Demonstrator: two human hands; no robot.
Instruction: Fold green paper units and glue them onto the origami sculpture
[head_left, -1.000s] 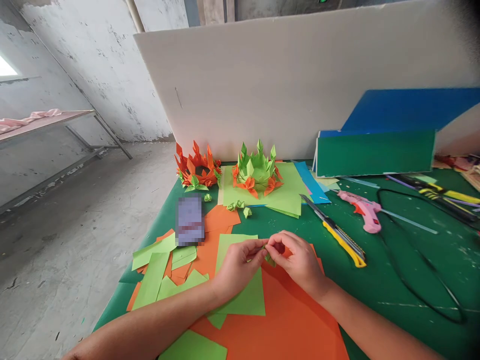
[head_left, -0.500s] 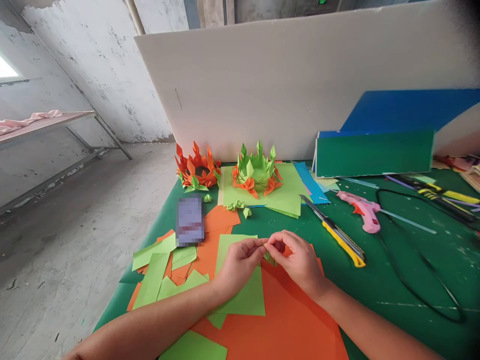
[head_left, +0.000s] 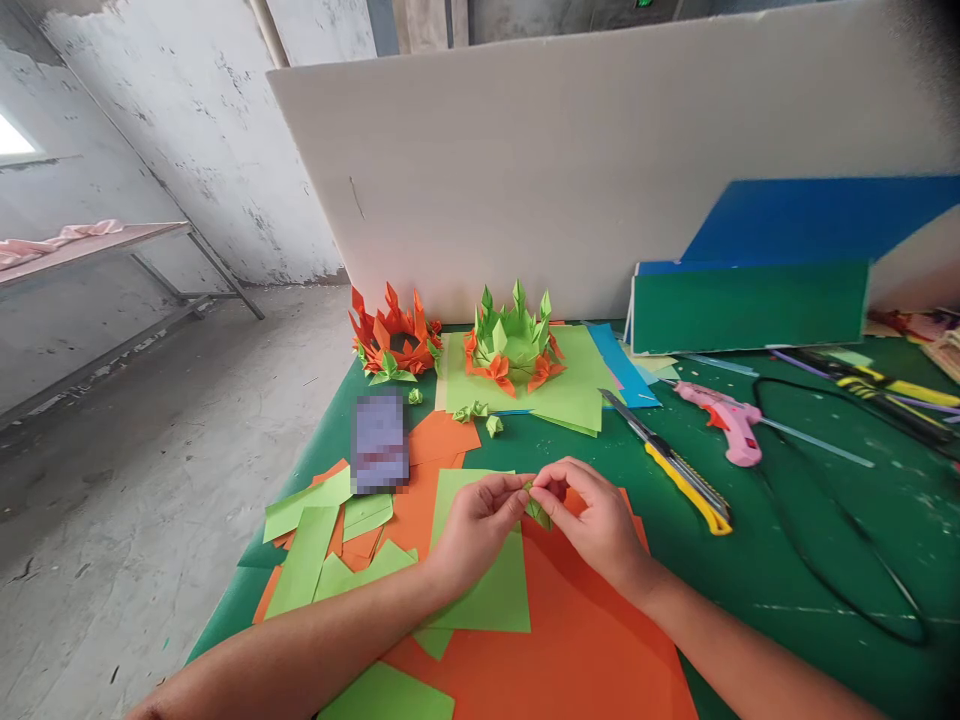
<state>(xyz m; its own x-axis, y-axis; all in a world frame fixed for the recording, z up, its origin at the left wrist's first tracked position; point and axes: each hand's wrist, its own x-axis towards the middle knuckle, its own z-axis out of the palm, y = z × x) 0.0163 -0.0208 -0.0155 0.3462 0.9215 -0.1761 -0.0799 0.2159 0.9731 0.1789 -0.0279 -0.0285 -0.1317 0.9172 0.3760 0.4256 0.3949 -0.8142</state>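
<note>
Between my fingertips is a small folded piece of green paper [head_left: 538,510], largely hidden by them. My left hand [head_left: 484,525] pinches its left side, thumb against forefinger. From the right, my right hand [head_left: 592,515] pinches it too, and the fingertips of both hands nearly meet. Under the hands lie a green paper sheet [head_left: 491,590] and a large orange sheet [head_left: 592,640]. Beyond them stand an orange folded-paper crown [head_left: 386,335] and a green folded-paper crown [head_left: 517,340] with orange flowers at its base. Small green folded pieces [head_left: 472,411] lie in front of the crowns.
Right of my hands lie a yellow utility knife [head_left: 686,485], blade out, and a pink glue gun [head_left: 731,420] with a looping black cord [head_left: 810,580]. Loose paper pieces [head_left: 304,560] and a blurred rectangular object [head_left: 380,443] are at left. A white board [head_left: 487,180] stands behind.
My fingers have shifted slightly on the green folded paper, and a bit more of it shows below the right fingertips. Everything else on the table stays in place.
</note>
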